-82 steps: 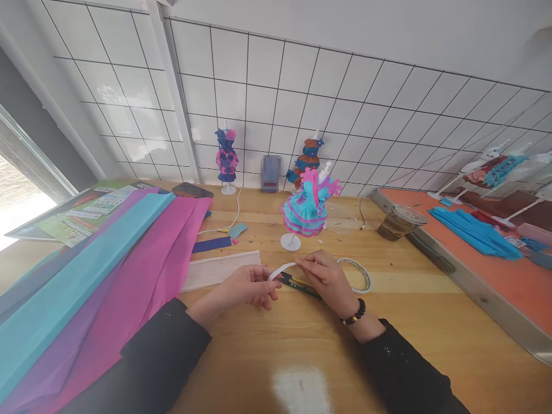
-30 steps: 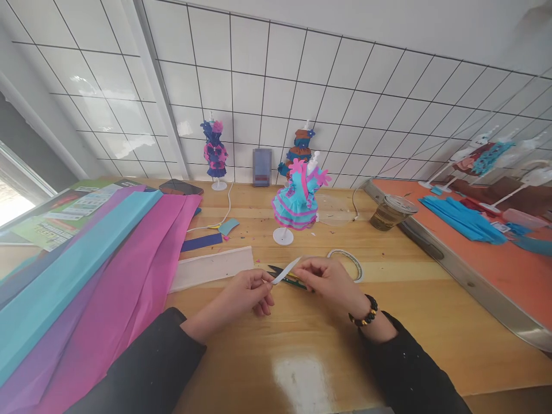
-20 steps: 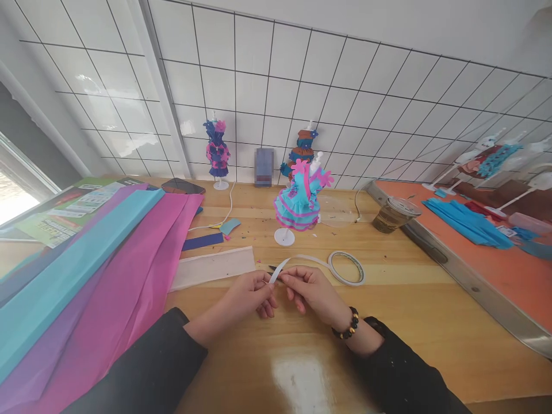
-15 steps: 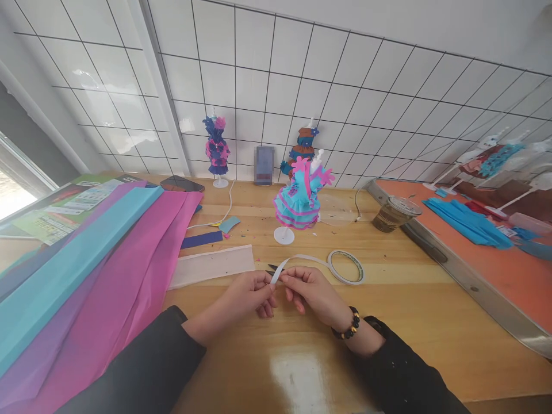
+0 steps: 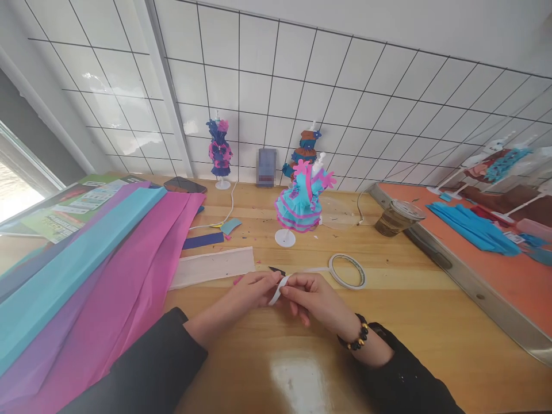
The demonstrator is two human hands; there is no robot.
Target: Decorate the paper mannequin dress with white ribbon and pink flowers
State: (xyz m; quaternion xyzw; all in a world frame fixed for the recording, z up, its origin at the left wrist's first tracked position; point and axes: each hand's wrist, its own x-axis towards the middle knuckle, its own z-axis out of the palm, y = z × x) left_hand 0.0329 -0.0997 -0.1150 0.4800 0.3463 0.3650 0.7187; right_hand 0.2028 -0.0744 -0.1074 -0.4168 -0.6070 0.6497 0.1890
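A strip of white double-sided tape [image 5: 278, 292] curves between my two hands, its near end hanging down. My right hand [image 5: 317, 294] pinches it between thumb and forefinger. My left hand [image 5: 254, 289] is closed at the strip's other side, its fingertips against the tape and partly hidden. From the right hand the strip runs back to the tape roll [image 5: 364, 280], which lies flat on the table. Just behind the left hand lie scissors, with dark blades [image 5: 276, 269] showing and the rest mostly covered by the hand.
A turquoise and pink paper dress [image 5: 297, 201] on a small stand is behind my hands. A pale paper strip [image 5: 215, 265] and large coloured sheets [image 5: 142, 247] lie left. A lidded cup [image 5: 395, 218] stands right, beside an orange-topped case [image 5: 414, 201]. A phone [image 5: 266, 167] leans on the wall.
My left fingers have moved up and over the strip, and the tape now bends in a tighter curve. The stretch towards the roll hangs lower. A pink bit shows behind the left hand.
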